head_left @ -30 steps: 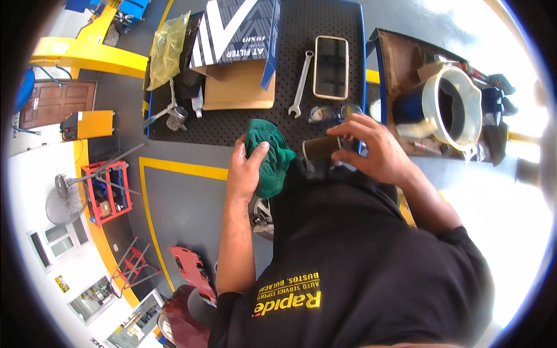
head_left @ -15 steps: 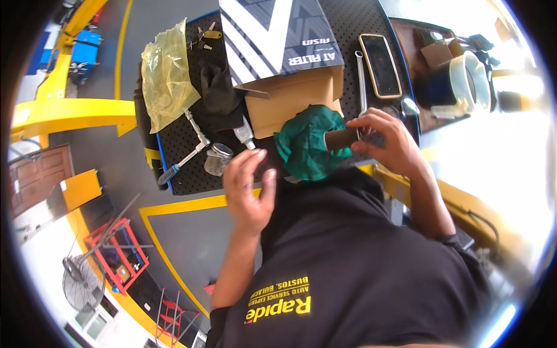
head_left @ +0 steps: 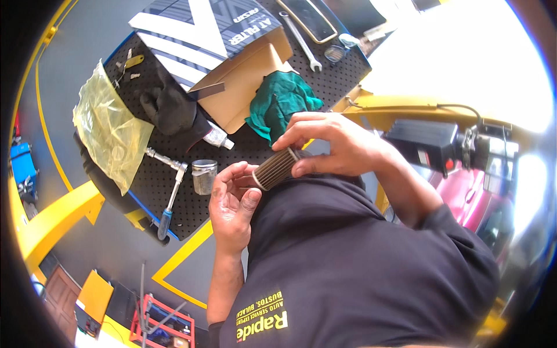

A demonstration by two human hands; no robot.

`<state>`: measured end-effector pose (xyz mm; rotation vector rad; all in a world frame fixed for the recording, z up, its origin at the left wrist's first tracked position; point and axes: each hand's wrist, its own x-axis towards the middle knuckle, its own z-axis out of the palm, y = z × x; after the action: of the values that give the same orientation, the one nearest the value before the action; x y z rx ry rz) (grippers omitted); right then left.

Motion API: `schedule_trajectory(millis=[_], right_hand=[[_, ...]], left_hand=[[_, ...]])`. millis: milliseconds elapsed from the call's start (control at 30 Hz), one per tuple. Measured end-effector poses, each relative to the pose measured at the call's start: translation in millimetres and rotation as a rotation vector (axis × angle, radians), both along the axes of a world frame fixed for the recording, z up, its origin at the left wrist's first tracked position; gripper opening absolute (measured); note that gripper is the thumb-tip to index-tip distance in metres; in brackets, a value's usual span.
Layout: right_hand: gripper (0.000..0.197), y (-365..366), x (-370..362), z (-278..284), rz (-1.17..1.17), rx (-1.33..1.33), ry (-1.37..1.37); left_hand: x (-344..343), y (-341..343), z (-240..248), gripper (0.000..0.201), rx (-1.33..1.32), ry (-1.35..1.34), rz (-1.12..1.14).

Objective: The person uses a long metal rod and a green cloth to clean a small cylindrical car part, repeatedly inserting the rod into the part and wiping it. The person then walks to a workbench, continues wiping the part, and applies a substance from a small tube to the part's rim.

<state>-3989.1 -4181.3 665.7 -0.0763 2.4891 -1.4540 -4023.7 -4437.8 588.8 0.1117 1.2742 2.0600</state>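
A small cylindrical pleated filter element (head_left: 275, 169) is tilted in front of my dark shirt. The thumb and fingers of my right hand (head_left: 331, 145) pinch its upper end. Cupped around the lower end, my left hand (head_left: 235, 203) has its thumb and fingers apart; whether they touch the filter, I cannot tell. Beyond my right hand a crumpled green cloth (head_left: 281, 98) lies against an open cardboard flap of the black-and-white filter box (head_left: 203, 35). A glass jar (head_left: 204, 177) stands left of my left hand, and a silver tube (head_left: 218, 138) lies behind it.
The black perforated tabletop (head_left: 191, 217) also bears a ratchet wrench (head_left: 172, 185), a yellow plastic bag (head_left: 107, 133), a black cloth (head_left: 168, 107), keys (head_left: 132, 62), a combination wrench (head_left: 301, 43) and a phone (head_left: 310, 20). A yellow beam (head_left: 64, 220) stands left of the table.
My right hand has brought the filter element away from the green cloth, toward my body and my left hand. The view has turned, and the table now appears farther up and left.
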Motion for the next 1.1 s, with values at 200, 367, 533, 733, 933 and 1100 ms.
schedule_trajectory(millis=[200, 367, 533, 733, 933, 1100], right_hand=[[0.048, 7, 11, -15, -0.053, -0.066, 0.075], [0.053, 39, 10, -40, -0.398, 0.159, 0.083], [0.048, 43, 20, -97, -0.465, 0.590, 0.150], [0.033, 67, 20, -79, -0.440, 0.040, 0.016], [0.038, 69, 30, -48, -0.279, -0.617, 0.100], [0.034, 51, 34, -60, -0.262, -0.604, 0.279]], left_hand=[[-6, 3, -7, 0.046, -0.005, -0.005, -0.076], [-2, 9, -4, 0.044, -0.035, 0.077, 0.036], [-1, 16, -3, 0.045, -0.066, 0.124, 0.081], [3, 21, 4, 0.047, -0.072, -0.044, 0.136], [2, 53, 12, 0.042, -0.077, -0.168, 0.064], [4, 86, 34, 0.043, -0.138, -0.223, -0.056]])
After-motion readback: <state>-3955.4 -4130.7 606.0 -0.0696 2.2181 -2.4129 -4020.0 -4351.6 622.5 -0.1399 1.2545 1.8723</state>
